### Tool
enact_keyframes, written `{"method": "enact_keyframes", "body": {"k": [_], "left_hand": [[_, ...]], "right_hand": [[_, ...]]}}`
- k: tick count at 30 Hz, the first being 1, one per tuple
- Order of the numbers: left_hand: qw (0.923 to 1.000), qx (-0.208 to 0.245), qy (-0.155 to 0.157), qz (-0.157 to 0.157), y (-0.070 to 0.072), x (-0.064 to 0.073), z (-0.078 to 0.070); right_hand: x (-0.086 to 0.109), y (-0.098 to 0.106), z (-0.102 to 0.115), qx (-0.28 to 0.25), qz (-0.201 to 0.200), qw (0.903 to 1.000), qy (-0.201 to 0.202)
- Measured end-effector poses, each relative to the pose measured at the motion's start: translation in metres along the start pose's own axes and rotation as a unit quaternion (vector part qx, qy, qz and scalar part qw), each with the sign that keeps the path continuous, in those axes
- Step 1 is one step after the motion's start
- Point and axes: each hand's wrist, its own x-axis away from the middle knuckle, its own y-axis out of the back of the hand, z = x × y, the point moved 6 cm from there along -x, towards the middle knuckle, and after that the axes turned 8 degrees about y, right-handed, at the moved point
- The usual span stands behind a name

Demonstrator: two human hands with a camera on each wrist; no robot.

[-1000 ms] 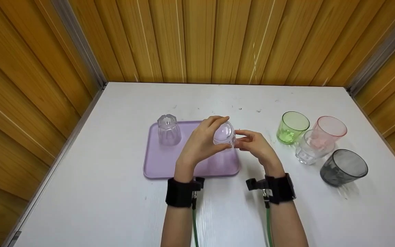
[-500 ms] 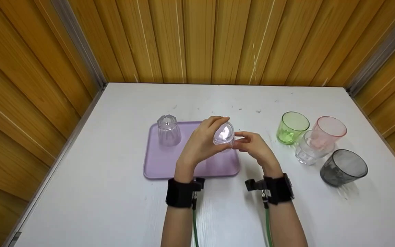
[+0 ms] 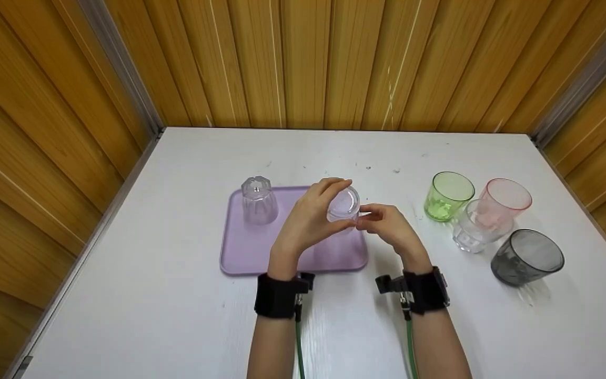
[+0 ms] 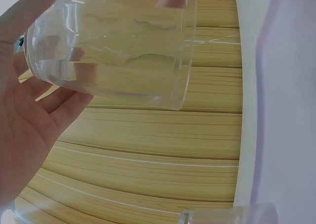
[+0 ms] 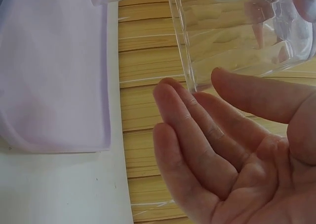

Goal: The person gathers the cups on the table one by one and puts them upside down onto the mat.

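Note:
Above the right part of a purple tray (image 3: 261,252), my left hand (image 3: 305,218) holds a clear drinking glass (image 3: 343,204) bottom up, fingers and thumb around its base end. In the left wrist view the glass (image 4: 118,46) has its rim toward the tray, apart from it. My right hand (image 3: 390,226) is at the glass's right side. Seen in the right wrist view, the thumb and index finger of this hand (image 5: 232,155) pinch the glass (image 5: 222,41) near its rim, while its other fingers are loosely bent. A second clear glass (image 3: 259,202) stands upside down on the tray's left.
On the white table (image 3: 150,252) to the right, several glasses stand upright close together: green (image 3: 445,200), pink (image 3: 508,197), clear (image 3: 468,239) and dark grey (image 3: 524,260). Wood-panelled walls (image 3: 303,63) border the back and sides.
My right hand has shifted slightly left and down along the side of the held glass. Reflections on the glass's base have changed. The left hand stays in place.

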Motion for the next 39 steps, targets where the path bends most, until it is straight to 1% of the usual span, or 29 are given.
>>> {"method": "enact_keyframes", "body": {"k": [4, 11, 20, 24, 27, 34, 39], "left_hand": [[1.0, 0.004, 0.005, 0.001, 0.0, 0.0, 0.002], [0.9998, -0.005, 0.017, 0.009, 0.0, -0.001, 0.008], [0.9988, -0.014, 0.045, 0.012, -0.001, 0.0, 0.019], [0.9981, -0.013, 0.06, 0.013, -0.002, 0.0, 0.025], [0.9977, -0.011, 0.066, 0.009, -0.001, 0.001, 0.028], [0.9974, -0.016, 0.07, -0.004, 0.0, 0.001, 0.036], [0.9963, -0.016, 0.084, -0.006, 0.0, 0.002, 0.042]], "right_hand": [[0.001, 0.001, 0.002, 0.018, -0.006, 0.9998, 0.003], [0.003, 0.007, 0.001, 0.039, -0.015, 0.999, -0.013], [0.007, 0.021, 0.002, 0.068, -0.04, 0.9969, 0.0], [0.009, 0.026, 0.0, 0.076, -0.049, 0.9959, -0.005], [0.01, 0.03, -0.001, 0.079, -0.055, 0.9953, -0.012], [0.015, 0.042, -0.002, 0.085, -0.07, 0.9937, -0.019], [0.019, 0.049, -0.001, 0.095, -0.083, 0.9918, -0.021]]}}
